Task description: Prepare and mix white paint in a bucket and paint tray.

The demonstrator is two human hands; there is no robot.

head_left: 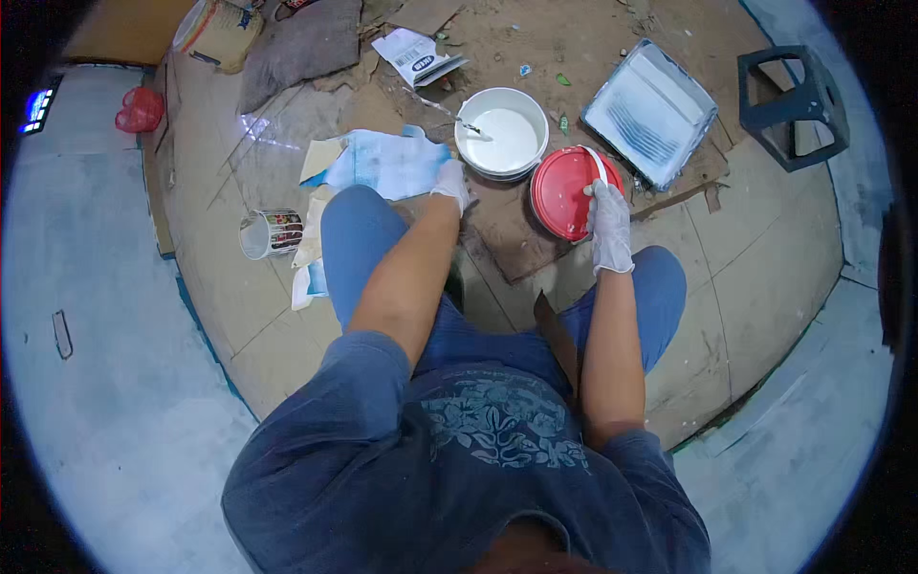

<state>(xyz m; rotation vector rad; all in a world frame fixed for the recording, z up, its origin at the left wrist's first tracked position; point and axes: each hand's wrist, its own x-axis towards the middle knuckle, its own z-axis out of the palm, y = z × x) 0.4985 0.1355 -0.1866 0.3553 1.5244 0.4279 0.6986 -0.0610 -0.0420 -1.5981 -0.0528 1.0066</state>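
Blue-stained paper (392,163) lay just beside your gloved left hand (454,183), whose grip I couldn't tell; next stood the white bucket (502,99), then the red-lidded tub (560,196), your gloved right hand (610,227) holding its white handle (601,166), near the paint tray (655,110)

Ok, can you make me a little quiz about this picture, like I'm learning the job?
1. Which hand is on the white handle by the red lid?
2. True or false: the ridged tray lies left of the open bucket.
3. What colour is the stuff inside that bucket? A red, B white, C green.

Key: 1. The right hand. 2. False; it lies to the right. 3. B.
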